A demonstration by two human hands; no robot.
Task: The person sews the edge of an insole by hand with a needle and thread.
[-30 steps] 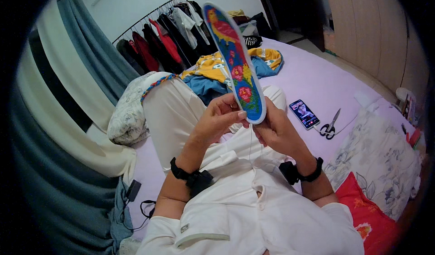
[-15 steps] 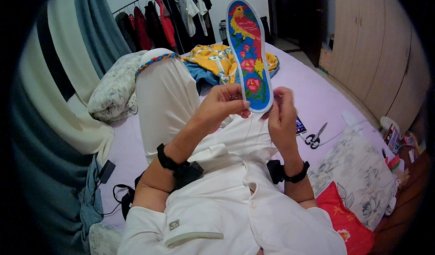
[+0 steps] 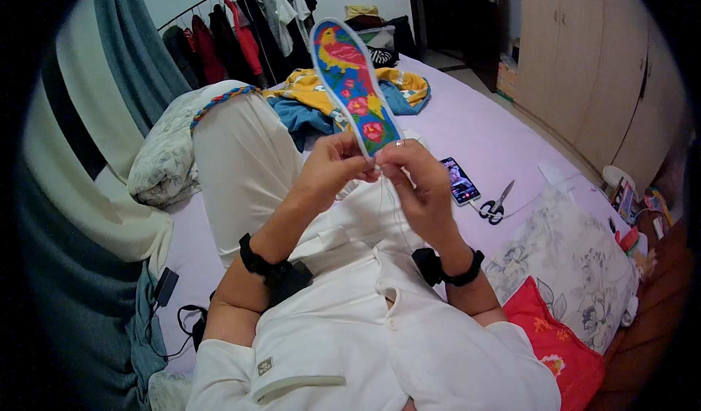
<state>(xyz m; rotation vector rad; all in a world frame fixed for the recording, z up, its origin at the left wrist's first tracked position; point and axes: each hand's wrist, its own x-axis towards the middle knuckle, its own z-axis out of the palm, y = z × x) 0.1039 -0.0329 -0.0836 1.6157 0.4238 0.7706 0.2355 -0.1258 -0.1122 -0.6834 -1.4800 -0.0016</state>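
Note:
An embroidered insole (image 3: 358, 97) with a white border shows a red and yellow bird and pink flowers on blue. It stands tilted, its toe end up and to the left. My left hand (image 3: 332, 170) is closed on its lower left edge, thumb in front. At the lower right edge, my right hand (image 3: 420, 181), wearing a ring, pinches the heel end, its fingers covering part of it. The two hands' fingertips nearly meet there. From between them a thin thread (image 3: 395, 214) hangs toward my lap. Any needle is too small to make out.
On the lilac bedsheet to the right lie a lit phone (image 3: 460, 181) and black-handled scissors (image 3: 496, 205). A floral pillow (image 3: 562, 265) and a red cushion (image 3: 551, 330) are near my right elbow. Beyond my raised knee is yellow and blue clothing (image 3: 299, 89).
The insole has tipped to the left and sits lower in view. My right hand has moved from beside the heel onto its edge, closer to my left hand. The view has shifted somewhat.

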